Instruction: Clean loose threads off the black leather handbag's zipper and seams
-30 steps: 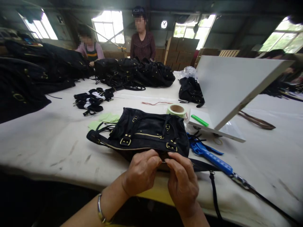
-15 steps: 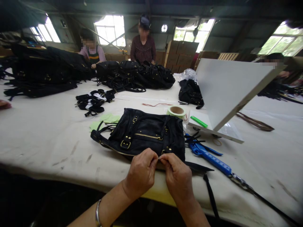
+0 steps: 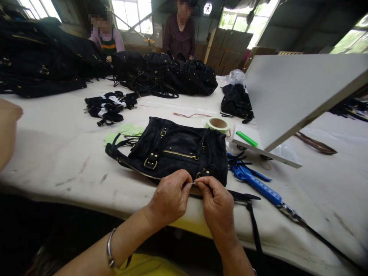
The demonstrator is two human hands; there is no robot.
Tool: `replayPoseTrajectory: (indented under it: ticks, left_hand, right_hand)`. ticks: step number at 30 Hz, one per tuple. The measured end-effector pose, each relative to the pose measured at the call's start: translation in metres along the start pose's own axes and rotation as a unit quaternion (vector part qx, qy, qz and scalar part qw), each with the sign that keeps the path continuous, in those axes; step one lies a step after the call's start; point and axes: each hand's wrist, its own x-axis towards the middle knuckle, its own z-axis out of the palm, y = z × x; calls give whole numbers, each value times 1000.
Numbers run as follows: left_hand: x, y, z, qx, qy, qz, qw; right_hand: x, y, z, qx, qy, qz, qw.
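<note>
A black leather handbag (image 3: 175, 151) with gold buckles and zips lies flat on the white table (image 3: 57, 134) in front of me. My left hand (image 3: 170, 197) and my right hand (image 3: 217, 205) meet at the bag's near edge, fingertips pinched together on a small part there; what they pinch is too small to make out. A black strap (image 3: 254, 226) runs from the bag's right end down over the table edge.
A blue tool (image 3: 255, 184), a roll of green tape (image 3: 217, 124), a green marker (image 3: 246, 138) and a tilted white board (image 3: 290, 92) lie to the right. Piles of black bags (image 3: 172, 76) and straps (image 3: 107, 107) sit farther back, where two people stand. Another person's hand (image 3: 7, 122) is at far left.
My view has tilted down and come closer. Both hands have shifted slightly up along the bag's near edge and stay pinched together. A person's hand has come in at the left edge.
</note>
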Motion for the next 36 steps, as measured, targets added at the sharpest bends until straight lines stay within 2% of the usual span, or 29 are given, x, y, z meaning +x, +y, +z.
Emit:
replayPoseTrajectory:
  ticks: [36]
  left_hand:
    - [1, -1, -1, -3, -13, 24, 1000]
  right_hand:
    - [-2, 1, 0, 5, -5, -32, 999]
